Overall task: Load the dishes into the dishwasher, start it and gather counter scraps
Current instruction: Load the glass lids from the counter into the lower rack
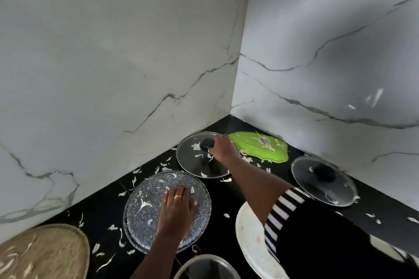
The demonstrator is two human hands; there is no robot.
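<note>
Two hands work over a black table (222,199) in a marble corner, strewn with pale scraps (133,181). At far left lies a woven mat (40,253). Beside it sits a speckled plate (145,206); the left hand (178,208) rests flat on it, fingers straight, gripping nothing. A metal bowl's rim (204,258) shows at the bottom edge. Farther back lies the centre lid (192,163), of glass; the right hand (222,147) curls its fingers round its black knob (207,142). A white plate (249,233) lies under the striped sleeve (283,208). A green tray (267,149) sits in the corner, the right lid (324,181) nearby.
</note>
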